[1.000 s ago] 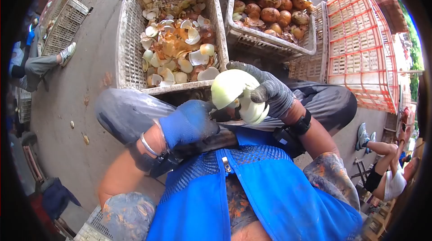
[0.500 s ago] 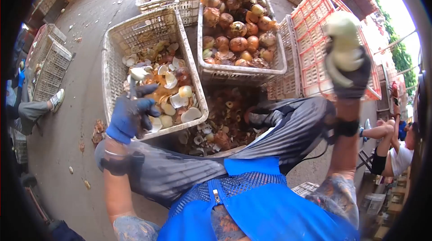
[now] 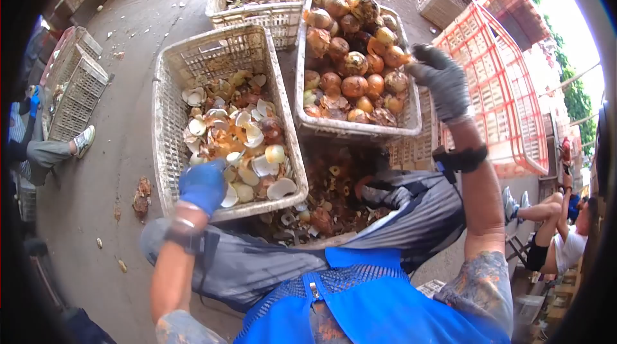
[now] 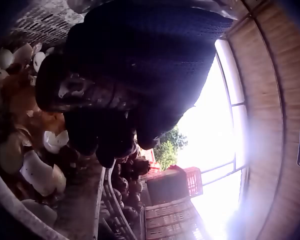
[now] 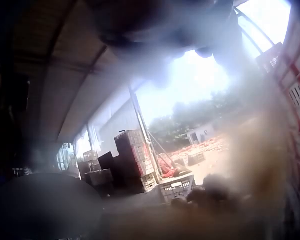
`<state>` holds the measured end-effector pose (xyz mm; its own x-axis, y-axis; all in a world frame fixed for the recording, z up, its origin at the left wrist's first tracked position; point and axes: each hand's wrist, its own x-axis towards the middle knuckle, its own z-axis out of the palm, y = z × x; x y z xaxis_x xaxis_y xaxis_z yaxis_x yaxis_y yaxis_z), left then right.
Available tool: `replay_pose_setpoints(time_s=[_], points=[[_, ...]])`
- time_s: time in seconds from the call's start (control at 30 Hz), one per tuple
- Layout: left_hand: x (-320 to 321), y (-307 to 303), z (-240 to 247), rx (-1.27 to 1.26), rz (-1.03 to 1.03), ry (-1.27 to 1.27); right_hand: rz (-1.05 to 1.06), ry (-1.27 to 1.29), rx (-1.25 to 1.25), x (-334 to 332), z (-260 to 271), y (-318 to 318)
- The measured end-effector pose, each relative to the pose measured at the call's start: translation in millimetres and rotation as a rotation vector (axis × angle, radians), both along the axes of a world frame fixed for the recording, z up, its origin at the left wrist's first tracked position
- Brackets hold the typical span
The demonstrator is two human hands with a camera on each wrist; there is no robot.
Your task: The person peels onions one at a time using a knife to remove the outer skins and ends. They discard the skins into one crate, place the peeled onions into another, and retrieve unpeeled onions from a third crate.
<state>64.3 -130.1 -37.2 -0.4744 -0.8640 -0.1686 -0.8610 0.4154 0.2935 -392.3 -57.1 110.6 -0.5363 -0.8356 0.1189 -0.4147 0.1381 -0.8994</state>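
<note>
In the head view my left hand, in a blue glove, hovers over the near edge of a crate of onion peels. Its fingers look bent; the left wrist view shows this hand dark and close up, and whether it holds anything cannot be told. My right hand, in a grey glove, reaches to the right rim of a second crate full of brown onions. Its fingers extend toward the onions, with nothing seen gripped. The right wrist view is mostly blurred.
A red-netted crate stands right of the onions, and another pale crate behind the peels. Peels lie on the ground between my legs. One seated person is at the right, another at the left.
The pale peeled onion is gone from my right hand, which has come back leftward from the red-netted crate to the onions. My left hand has turned and shifted slightly toward me.
</note>
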Motion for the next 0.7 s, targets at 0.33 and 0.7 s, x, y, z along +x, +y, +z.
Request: replay_pose_setpoints(time_s=[0.33,0.7], points=[[-21,-10,-10,-0.141,0.116,0.391,0.046,0.532,0.176,2,-112,-218],[-32,-22,8,0.141,0.142,0.559,0.127,0.035,0.171,13,-133,-237]])
